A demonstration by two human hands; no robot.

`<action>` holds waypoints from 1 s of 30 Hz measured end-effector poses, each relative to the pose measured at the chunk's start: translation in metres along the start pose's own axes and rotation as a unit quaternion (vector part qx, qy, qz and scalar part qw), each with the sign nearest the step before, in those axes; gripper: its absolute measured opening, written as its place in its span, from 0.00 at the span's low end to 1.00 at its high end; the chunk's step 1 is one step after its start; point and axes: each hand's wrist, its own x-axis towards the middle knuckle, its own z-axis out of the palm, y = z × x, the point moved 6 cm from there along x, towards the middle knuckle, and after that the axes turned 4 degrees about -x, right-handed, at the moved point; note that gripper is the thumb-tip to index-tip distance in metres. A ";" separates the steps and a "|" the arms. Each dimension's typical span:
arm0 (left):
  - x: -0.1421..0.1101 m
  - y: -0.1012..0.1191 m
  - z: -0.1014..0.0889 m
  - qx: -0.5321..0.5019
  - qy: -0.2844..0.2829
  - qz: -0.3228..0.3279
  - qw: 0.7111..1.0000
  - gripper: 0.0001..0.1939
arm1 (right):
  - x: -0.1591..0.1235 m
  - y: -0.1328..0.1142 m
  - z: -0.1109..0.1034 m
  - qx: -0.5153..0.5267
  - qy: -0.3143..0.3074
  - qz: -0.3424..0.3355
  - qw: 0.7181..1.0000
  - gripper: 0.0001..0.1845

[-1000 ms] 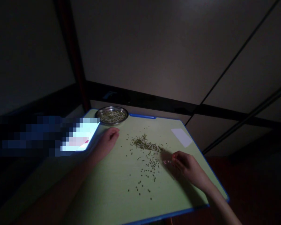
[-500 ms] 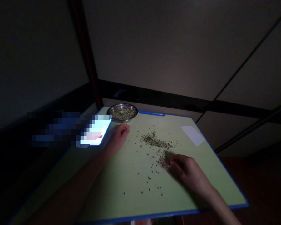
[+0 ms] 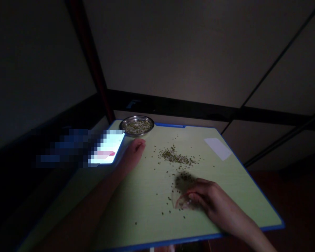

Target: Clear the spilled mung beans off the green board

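Small dark-green seeds or beans (image 3: 174, 156) lie in a loose heap on a pale green tabletop (image 3: 136, 196), with others scattered nearer me. My right hand (image 3: 212, 197) is low over the near right of the table, thumb and fingers pinched on a thin, clear plastic piece (image 3: 176, 201). Its exact shape is blurred, and seeds lie around and beneath it. My left hand (image 3: 135, 150) rests on the table left of the heap, fingers curled in and nothing visible in them. Just beyond it stands a round metal dish (image 3: 123, 130) holding green and whitish bits.
A lit screen (image 3: 107, 147), partly pixelated, is at the table's left edge beside my left forearm. White paper (image 3: 217, 148) lies at the right. Blue edging (image 3: 170, 125) rims the table, and cabinet-like panels (image 3: 168, 52) rise behind it. The room is dim.
My right hand has come nearer to me with the clear plastic piece, and scattered seeds near it have shifted. My left hand stays in place. The view has tilted slightly.
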 end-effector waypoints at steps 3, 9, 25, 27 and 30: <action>0.001 -0.002 0.000 -0.001 0.003 0.002 1.000 0.13 | 0.004 0.003 -0.002 -0.017 0.009 -0.003 1.000 0.13; 0.001 -0.003 0.001 -0.002 0.006 0.002 1.000 0.13 | -0.013 0.021 -0.011 -0.014 0.054 0.039 0.998 0.12; 0.001 -0.002 0.001 -0.004 0.005 0.001 1.000 0.14 | -0.031 0.041 0.001 0.022 0.090 0.072 0.993 0.13; 0.001 -0.002 0.001 -0.004 0.006 0.001 1.000 0.13 | -0.033 0.041 0.005 0.032 0.089 0.079 0.992 0.13; 0.001 -0.002 0.001 -0.006 0.005 -0.002 1.000 0.13 | -0.033 0.047 0.005 0.020 0.111 0.100 0.989 0.13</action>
